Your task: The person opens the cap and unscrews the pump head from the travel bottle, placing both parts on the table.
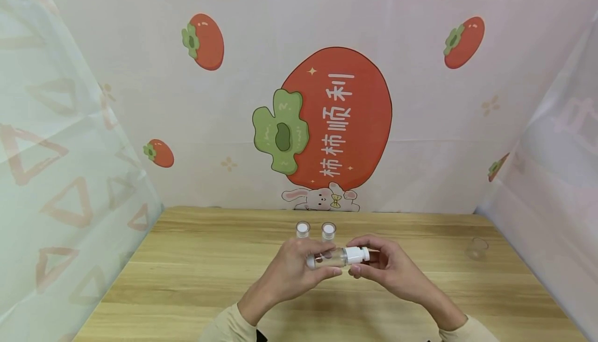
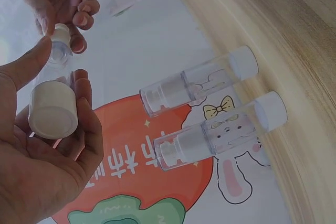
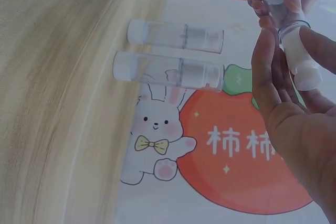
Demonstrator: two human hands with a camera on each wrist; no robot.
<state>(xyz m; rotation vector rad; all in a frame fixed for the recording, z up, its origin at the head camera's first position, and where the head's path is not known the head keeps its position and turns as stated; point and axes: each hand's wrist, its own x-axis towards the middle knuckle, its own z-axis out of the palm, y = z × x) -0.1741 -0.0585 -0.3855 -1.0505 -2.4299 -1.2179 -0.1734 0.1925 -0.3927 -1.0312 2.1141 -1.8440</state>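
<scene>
Both hands hold one small clear bottle with a white pump top [image 1: 355, 255], lying sideways above the table. My left hand [image 1: 295, 269] grips its clear body [image 1: 330, 258] near the white base [image 2: 52, 109]. The thumb and fingers of my right hand [image 1: 394, 269] pinch the white pump collar [image 3: 296, 51], with the nozzle end pointing right in the head view. Just beyond the hands, two similar capped bottles stand side by side on the table, the left one [image 1: 302, 229] and the right one [image 1: 329, 230].
A clear cap [image 1: 477, 248] lies at the right of the wooden table [image 1: 196, 259]. Behind the table hangs a pale cloth [image 1: 243, 30] printed with persimmons and a rabbit; similar cloth covers both sides.
</scene>
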